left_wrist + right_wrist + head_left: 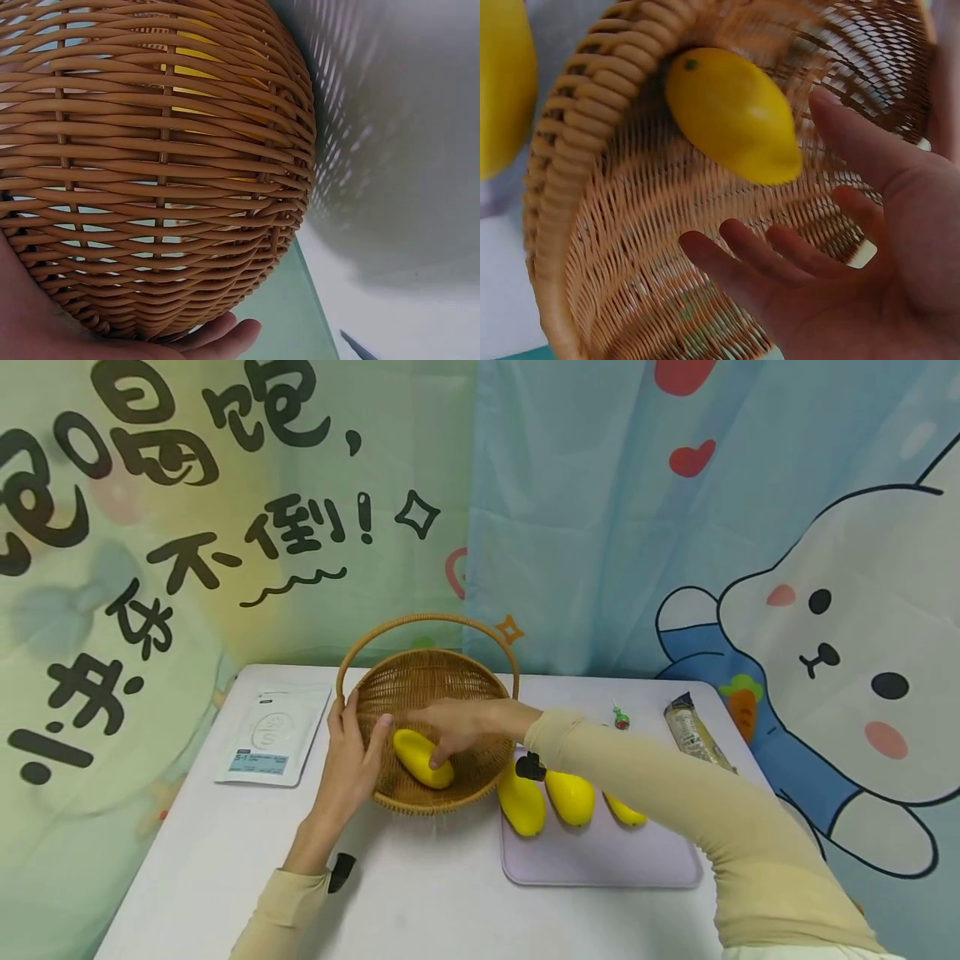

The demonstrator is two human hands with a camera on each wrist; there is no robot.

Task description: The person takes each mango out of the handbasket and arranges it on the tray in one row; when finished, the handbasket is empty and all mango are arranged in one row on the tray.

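A brown wicker basket (420, 808) with an arched handle is tilted with its mouth toward me. My left hand (345, 768) grips its left rim, the thumb reaching over the edge. In the left wrist view, that hand shows below the woven wall (165, 187). One yellow mango (412, 750) lies inside the basket. Above it, my right hand (465, 727) reaches in from the right. Seen from the right wrist, the fingers are spread and a gap separates them from the mango (731, 116).
Right of the basket, a pale purple tray (600, 868) bears three more mangoes (522, 802), partly hidden by my right sleeve. A white pouch (270, 735) lies at left. Farther right are a small green-and-red item (621, 719) and a gold-coloured packet (693, 731). Printed curtains hang behind the table.
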